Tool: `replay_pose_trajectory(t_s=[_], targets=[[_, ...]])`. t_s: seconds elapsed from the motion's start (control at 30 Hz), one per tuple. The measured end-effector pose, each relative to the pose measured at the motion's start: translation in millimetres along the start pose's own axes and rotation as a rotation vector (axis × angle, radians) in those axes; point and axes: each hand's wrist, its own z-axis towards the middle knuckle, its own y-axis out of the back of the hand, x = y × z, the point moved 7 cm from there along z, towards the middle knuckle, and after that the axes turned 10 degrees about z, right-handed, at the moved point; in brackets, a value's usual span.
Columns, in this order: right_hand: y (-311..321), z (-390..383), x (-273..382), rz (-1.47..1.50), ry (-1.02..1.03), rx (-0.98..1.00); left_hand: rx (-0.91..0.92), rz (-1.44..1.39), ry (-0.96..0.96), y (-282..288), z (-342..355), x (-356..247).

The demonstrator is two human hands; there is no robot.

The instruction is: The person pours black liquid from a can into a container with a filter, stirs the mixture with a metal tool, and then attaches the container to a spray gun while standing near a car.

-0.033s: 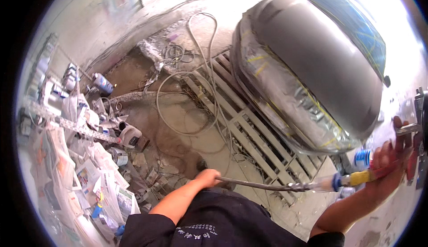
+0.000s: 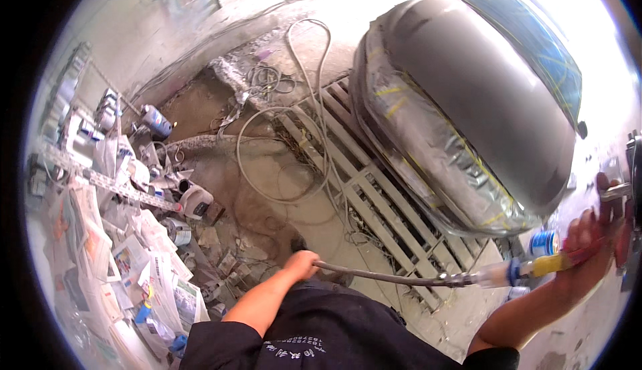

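My left hand point(image 2: 301, 265) is closed around a grey-brown air hose point(image 2: 374, 275) in front of my waist. The hose runs right through metal couplings point(image 2: 457, 279) into a clear filter with a blue ring point(image 2: 498, 274). A yellow fitting point(image 2: 547, 265) joins that to the red handle of a spray gun point(image 2: 576, 252). My right hand point(image 2: 587, 236) wraps that handle at the far right, its fingers slightly blurred. Silver metal parts of the gun point(image 2: 615, 192) show above my fingers, with a dark part at the picture's rim; the rest of the gun is cut off.
Ahead stands a car with a matt grey bonnet point(image 2: 468, 96); plastic and yellow tape cover its front and windscreen. Beneath lies a slatted floor grate point(image 2: 381, 203). Hose coils point(image 2: 241, 163) cross the floor. Paper sheets point(image 2: 157, 290) and cans point(image 2: 157, 121) crowd the left. A blue can point(image 2: 544, 243) stands near my right hand.
My left hand has shifted slightly left, with the hose still in it. The surroundings sit a little farther right in the picture. My right hand keeps its grip.
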Motion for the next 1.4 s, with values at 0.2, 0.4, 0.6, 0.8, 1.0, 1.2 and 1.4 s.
replay_pose_trajectory(t_s=[0.2, 0.4, 0.6, 0.8, 1.0, 1.2, 1.4], targets=[[-90, 79, 13, 0.033, 0.077, 0.175, -0.725, 0.072, 0.742, 91, -97, 174], [-190, 104, 13, -0.053, 0.134, 0.095, -0.9, -0.091, 1.178, 156, -150, 309], [-136, 129, -21, -0.314, 0.163, -0.164, -1.306, -0.324, 0.827, 314, -118, 322], [-201, 119, -94, -0.058, 0.017, -0.169, -1.422, -0.356, 0.663, 449, -78, 286], [-283, 128, -180, -0.184, 0.024, -0.171, -1.505, -0.304, 0.501, 545, -43, 271], [-353, 182, -271, -0.121, 0.101, -0.188, -1.542, -0.118, 0.368, 640, 30, 279], [-436, 263, -334, -0.209, 0.089, -0.087, -1.529, -0.023, 0.283, 715, 107, 303]])
